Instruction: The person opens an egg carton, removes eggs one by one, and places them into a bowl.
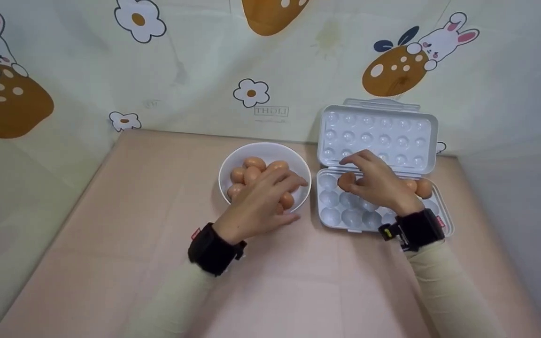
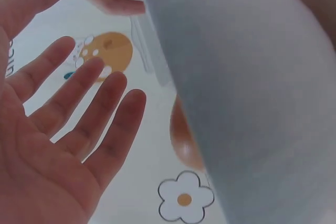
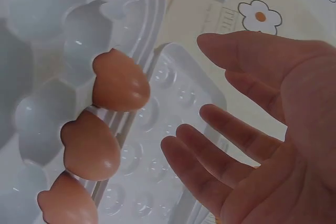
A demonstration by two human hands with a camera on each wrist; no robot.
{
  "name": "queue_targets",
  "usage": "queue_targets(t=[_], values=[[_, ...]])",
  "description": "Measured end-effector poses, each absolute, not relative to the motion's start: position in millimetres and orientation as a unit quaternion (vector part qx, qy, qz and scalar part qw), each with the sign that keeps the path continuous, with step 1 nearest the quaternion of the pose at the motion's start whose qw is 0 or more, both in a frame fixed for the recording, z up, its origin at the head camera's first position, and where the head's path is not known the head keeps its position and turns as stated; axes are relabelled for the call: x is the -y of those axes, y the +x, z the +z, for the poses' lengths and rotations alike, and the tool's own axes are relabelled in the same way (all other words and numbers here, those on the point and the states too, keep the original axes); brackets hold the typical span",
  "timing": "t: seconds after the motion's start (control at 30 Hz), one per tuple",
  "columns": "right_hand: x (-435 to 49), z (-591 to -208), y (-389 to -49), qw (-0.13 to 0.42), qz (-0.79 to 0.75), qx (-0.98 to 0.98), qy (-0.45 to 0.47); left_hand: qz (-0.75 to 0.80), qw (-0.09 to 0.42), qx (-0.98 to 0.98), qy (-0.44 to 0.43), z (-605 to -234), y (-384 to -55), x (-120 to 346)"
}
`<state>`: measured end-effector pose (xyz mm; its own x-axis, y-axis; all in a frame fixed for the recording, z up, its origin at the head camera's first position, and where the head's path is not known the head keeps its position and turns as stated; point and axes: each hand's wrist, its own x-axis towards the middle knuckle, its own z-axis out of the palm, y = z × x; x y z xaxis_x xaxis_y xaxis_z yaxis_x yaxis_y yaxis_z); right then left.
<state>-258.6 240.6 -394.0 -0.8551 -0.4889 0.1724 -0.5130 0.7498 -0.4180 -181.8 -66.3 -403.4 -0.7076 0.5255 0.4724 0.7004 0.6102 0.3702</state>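
Note:
My left hand (image 1: 258,202) hovers over a white bowl (image 1: 270,149) of several brown eggs (image 1: 252,174) in the head view. Its fingers are spread and nothing lies in the palm, as the left wrist view shows beside the bowl's wall (image 2: 252,98). To the right, my right hand (image 1: 383,185) is over an open egg box with a pale, cupped base (image 1: 330,217). An egg (image 1: 345,181) sits in the base's back row near its thumb. In the right wrist view the fingers (image 3: 194,156) are apart and hold nothing, beside a row of eggs (image 3: 92,148).
The egg box's lid (image 1: 378,124) stands raised at the back, close to the patterned backdrop (image 1: 195,70). Bowl and box stand side by side on a pinkish tabletop (image 1: 125,211). Black straps with cameras (image 1: 216,249) sit on both wrists.

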Motion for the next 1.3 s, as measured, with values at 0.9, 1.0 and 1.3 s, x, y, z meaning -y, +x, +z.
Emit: queue_targets(t=[0.9,1.0,1.3], values=[[-225.2,-424.2,-273.8,0.026,0.149,0.957,0.249,-0.234,0.121,0.88,-0.395,-424.6,-172.1,39.1],[-224.7,-424.7,-274.6,0.036,0.143,0.958,0.248,-0.236,0.117,0.881,-0.392,-425.0,-172.5,39.5],[-226.7,-425.5,-274.7,0.057,0.143,0.959,0.238,-0.245,0.116,0.884,-0.381,-423.6,-174.1,40.9]])
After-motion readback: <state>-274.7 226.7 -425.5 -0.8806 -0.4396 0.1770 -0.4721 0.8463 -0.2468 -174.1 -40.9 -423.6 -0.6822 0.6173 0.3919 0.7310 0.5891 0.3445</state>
